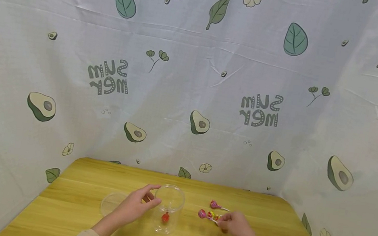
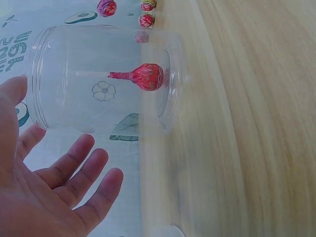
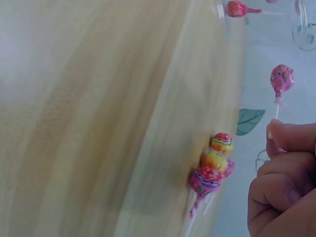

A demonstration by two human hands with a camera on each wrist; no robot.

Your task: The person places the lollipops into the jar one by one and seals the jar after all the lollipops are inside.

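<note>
A clear plastic jar (image 1: 178, 211) stands upright on the table with its top uncovered. Inside it a red-wrapped lollipop (image 2: 148, 77) rests head down, its wrapped end pointing up. My left hand (image 1: 136, 206) is beside the jar's rim, thumb and fingers spread apart; whether a fingertip touches the plastic I cannot tell. My right hand (image 1: 238, 226) pinches the white stick of a pink-wrapped lollipop (image 3: 282, 79) between thumb and forefinger, head upward, above the table. Several more lollipops (image 3: 205, 180) in pink, red and yellow wrappers lie on the table below that hand.
A clear round lid (image 1: 111, 203) lies on the wooden table (image 1: 92, 177), left of the jar and partly behind the left forearm. One pink lollipop (image 1: 214, 204) lies a little behind the others. A printed cloth (image 1: 178, 92) hangs behind the table and along its sides.
</note>
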